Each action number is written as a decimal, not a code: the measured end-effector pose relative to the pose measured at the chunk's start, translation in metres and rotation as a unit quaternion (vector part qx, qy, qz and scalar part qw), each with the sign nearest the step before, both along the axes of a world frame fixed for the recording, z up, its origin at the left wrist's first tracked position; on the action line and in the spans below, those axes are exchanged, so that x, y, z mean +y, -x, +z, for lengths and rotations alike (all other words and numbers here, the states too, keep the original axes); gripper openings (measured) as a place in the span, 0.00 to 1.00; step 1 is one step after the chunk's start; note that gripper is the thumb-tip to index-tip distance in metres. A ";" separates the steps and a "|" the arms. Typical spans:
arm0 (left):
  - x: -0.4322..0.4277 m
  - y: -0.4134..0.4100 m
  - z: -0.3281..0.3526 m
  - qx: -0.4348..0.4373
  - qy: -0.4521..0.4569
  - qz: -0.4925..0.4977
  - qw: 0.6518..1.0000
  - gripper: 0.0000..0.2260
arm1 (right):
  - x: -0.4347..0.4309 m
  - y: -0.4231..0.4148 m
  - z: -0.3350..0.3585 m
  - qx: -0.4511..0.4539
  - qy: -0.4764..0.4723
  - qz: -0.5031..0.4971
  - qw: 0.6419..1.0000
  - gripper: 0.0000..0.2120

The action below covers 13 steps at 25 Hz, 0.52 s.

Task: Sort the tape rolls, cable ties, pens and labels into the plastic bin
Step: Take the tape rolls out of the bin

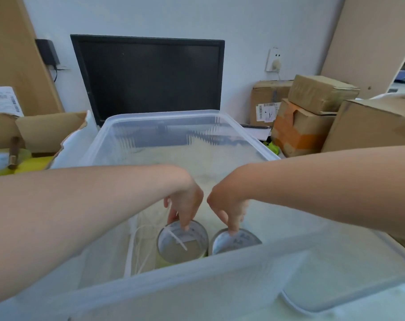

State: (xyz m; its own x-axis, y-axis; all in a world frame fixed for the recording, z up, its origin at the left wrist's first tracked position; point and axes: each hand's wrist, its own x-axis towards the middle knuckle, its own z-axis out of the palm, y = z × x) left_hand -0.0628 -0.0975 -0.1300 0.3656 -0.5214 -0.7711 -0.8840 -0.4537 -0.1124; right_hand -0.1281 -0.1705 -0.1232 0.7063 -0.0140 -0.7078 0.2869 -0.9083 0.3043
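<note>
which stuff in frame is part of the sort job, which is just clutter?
Job: plastic bin; left tape roll, pinched at its rim by the left hand; right tape roll, held at its rim by the right hand; white cable ties in the bin beside the left roll.

Lying about: monitor; cardboard boxes at the right; open carton at the left; wall socket.

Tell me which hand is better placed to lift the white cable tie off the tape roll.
Left. The left hand pinches the rim of the tape roll that the cable tie lies across; the right hand holds the neighbouring roll, farther from it.
</note>
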 end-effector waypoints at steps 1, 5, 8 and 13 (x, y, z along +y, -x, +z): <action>0.000 -0.001 -0.001 -0.002 -0.010 -0.001 1.000 0.14 | 0.001 0.000 -0.002 0.000 0.007 0.005 1.000 0.19; 0.000 -0.005 -0.004 -0.050 -0.031 0.001 0.998 0.14 | 0.001 -0.002 -0.001 -0.016 0.022 0.013 1.000 0.14; 0.003 -0.013 0.008 -0.103 -0.006 0.024 0.994 0.12 | 0.000 -0.005 0.011 -0.093 0.028 0.031 0.995 0.12; 0.017 -0.023 0.043 -0.179 0.084 0.088 0.976 0.06 | -0.002 -0.005 0.036 -0.266 0.035 0.055 0.962 0.08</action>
State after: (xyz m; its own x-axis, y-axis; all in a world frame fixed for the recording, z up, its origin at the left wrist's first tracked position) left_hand -0.0396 -0.0802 -0.0866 0.6912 -0.5338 -0.4872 -0.7083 -0.6341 -0.3102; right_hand -0.1234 -0.1729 -0.0876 0.9681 0.0466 -0.2461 0.1664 -0.8539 0.4931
